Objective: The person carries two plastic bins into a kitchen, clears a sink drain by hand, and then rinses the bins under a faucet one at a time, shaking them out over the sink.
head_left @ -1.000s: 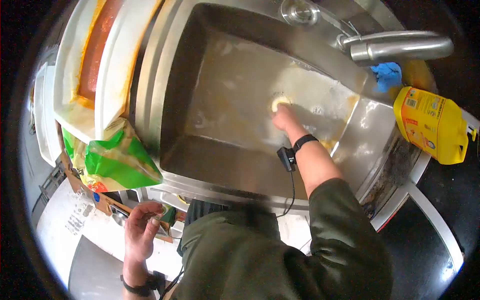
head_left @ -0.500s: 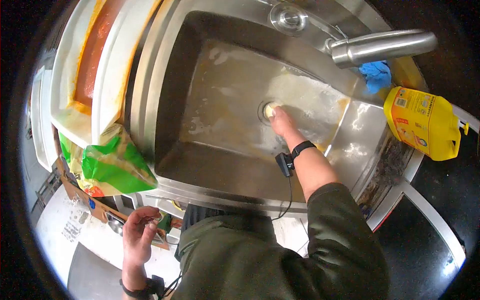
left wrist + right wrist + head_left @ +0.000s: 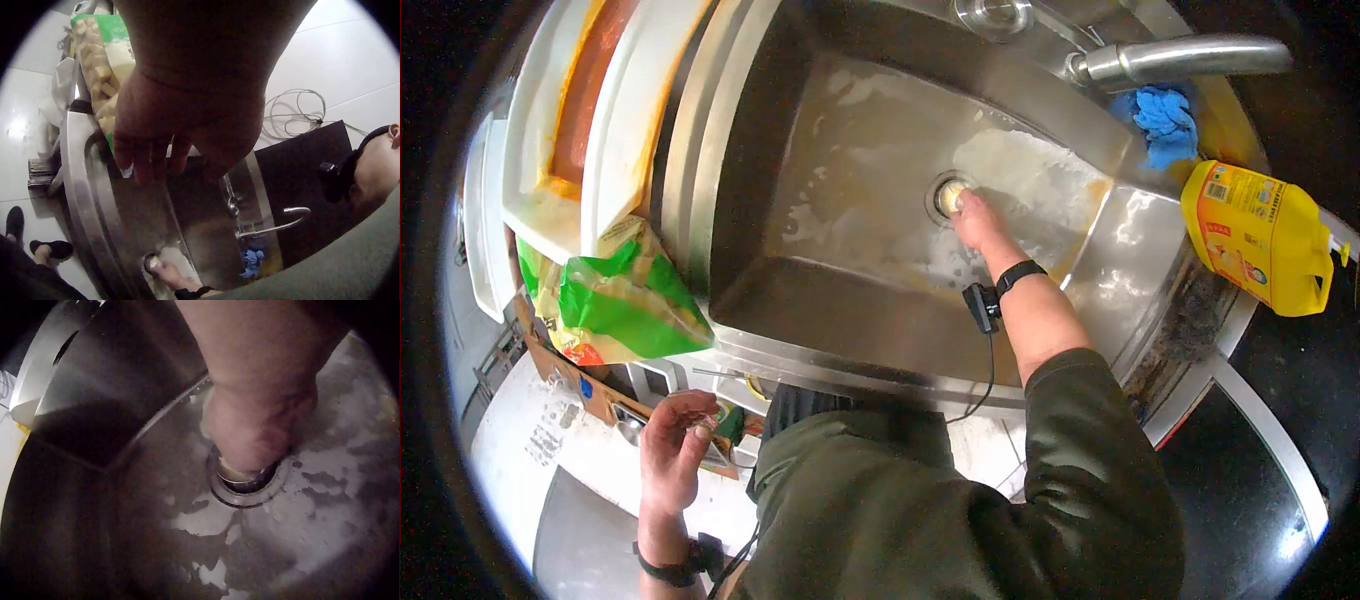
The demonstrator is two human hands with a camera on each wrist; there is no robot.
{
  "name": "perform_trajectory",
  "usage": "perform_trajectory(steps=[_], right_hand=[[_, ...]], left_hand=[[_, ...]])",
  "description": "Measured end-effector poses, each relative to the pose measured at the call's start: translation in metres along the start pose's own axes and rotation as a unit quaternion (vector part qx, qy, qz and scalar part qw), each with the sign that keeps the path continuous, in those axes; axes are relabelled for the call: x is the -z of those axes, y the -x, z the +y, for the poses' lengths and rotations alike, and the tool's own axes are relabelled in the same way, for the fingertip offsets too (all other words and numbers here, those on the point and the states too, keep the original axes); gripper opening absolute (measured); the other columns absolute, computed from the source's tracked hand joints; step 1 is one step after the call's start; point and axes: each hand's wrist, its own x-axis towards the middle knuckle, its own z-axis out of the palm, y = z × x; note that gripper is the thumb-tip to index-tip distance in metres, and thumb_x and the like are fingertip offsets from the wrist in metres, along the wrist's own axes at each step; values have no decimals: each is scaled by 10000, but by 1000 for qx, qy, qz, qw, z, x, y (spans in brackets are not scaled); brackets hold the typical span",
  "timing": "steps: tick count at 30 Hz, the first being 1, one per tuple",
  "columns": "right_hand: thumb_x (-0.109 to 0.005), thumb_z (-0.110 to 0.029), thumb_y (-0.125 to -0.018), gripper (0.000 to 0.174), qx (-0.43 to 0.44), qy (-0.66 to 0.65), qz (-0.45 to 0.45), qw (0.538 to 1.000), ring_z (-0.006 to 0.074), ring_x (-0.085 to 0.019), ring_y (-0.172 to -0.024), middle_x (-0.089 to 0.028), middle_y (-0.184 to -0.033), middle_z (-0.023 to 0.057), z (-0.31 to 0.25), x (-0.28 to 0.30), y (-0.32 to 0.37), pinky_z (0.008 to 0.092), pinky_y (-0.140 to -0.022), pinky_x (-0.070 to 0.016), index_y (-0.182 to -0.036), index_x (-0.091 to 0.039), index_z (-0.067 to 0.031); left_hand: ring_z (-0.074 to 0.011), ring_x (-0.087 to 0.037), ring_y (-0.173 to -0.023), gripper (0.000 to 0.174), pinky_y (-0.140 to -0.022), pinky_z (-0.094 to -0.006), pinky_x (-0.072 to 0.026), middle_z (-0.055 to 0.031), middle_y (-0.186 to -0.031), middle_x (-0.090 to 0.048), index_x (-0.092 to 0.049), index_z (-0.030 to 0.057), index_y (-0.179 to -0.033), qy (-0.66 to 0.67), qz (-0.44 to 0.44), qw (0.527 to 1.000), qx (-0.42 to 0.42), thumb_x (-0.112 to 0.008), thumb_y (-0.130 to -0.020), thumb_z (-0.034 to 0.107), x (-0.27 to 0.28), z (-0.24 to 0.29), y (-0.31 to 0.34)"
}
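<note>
A: At the floor of the steel sink (image 3: 730, 200), seen from the head camera, what is the right hand (image 3: 975, 225) doing?

B: Its fingertips are bunched down onto the drain strainer (image 3: 948, 196), a pale round piece seated in the drain hole. The left hand (image 3: 672, 455) hangs near the body on the near left, with its fingers loosely curled and nothing visible in them.

A: And around the sink?

B: The faucet (image 3: 1190, 58) and a blue cloth (image 3: 1165, 118) are at the far right. A yellow bottle (image 3: 1260, 238) is to the right, a green bag (image 3: 625, 310) on the near left, and a sauce-smeared white tray (image 3: 615, 110) on the far left.

A: What does the left wrist view add?

B: The left hand (image 3: 181, 125) has its fingers drooping and holds nothing. Far below it, the right hand (image 3: 172, 275) sits at the drain.

A: And the right wrist view?

B: The right hand (image 3: 256, 425) covers most of the drain strainer (image 3: 234, 476), and its fingers close on the top. Only a metal lip shows inside the drain ring (image 3: 250, 499). Suds and water streak the sink floor (image 3: 187, 562).

A: How would it handle?

B: I judge it light, rigid and slick with soap, and snug in its seat. The raised rim or centre is the best place to take hold, pinched from straight above.
</note>
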Motion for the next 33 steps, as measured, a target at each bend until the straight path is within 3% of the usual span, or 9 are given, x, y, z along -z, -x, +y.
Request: perform_trajectory(steps=[4,6,9,16,27,29,33], right_hand=[[-633,-234,-794,405,13,-2,-1,1000,382,-556,-1060,-606,-1112,194,-3,3,6,455,-909,-447,-1122,-509,-34],[-685,-262,-763,434,65,7,46,997,367,-554,-1060,-606,-1096,177,-1,4,11,443,-916,-441,-1094,-515,-39],[-716,-265,-747,422,69,81,82,991,345,-567,-1031,-606,-1062,174,4,1,14,441,-892,-448,-1054,-529,-44],[-684,-206,-771,286,121,144,125,974,356,-601,-904,-635,-940,160,3,-4,32,465,-813,-451,-965,-558,-38],[-626,-144,-789,214,124,189,160,961,339,-581,-950,-624,-966,160,-11,35,103,443,-847,-435,-967,-573,-38],[-580,-161,-815,181,166,215,179,946,315,-595,-946,-637,-944,130,-14,42,123,440,-841,-437,-974,-588,-76],[-624,-136,-797,263,179,222,213,935,323,-587,-951,-626,-966,142,-35,67,174,438,-840,-448,-1042,-584,-51]], left_hand=[[-173,-566,-989,369,-891,-302,-441,-103,-1067,-591,-554,-36,-1087,0,9,1000,-8,-623,-881,262,4,-4,5],[-172,-562,-993,372,-894,-301,-438,-103,-1069,-590,-554,-35,-1088,1,10,1000,-9,-624,-880,266,3,-6,6],[-175,-559,-998,362,-902,-299,-432,-108,-1076,-587,-550,-39,-1089,14,10,1000,5,-620,-882,249,0,-9,8],[-173,-561,-996,334,-909,-307,-432,-105,-1057,-590,-547,-40,-1096,12,12,1000,4,-602,-879,207,6,-20,17],[-191,-558,-1026,383,-945,-327,-411,-105,-1063,-601,-556,-37,-1105,27,-13,998,-55,-624,-877,262,25,-33,57],[-188,-558,-1025,386,-940,-323,-412,-102,-1065,-603,-559,-34,-1107,39,-11,997,-68,-633,-875,266,33,-46,72],[-180,-559,-1020,363,-927,-313,-417,-88,-1051,-604,-565,-30,-1106,42,-15,993,-111,-628,-883,250,53,-72,105]])
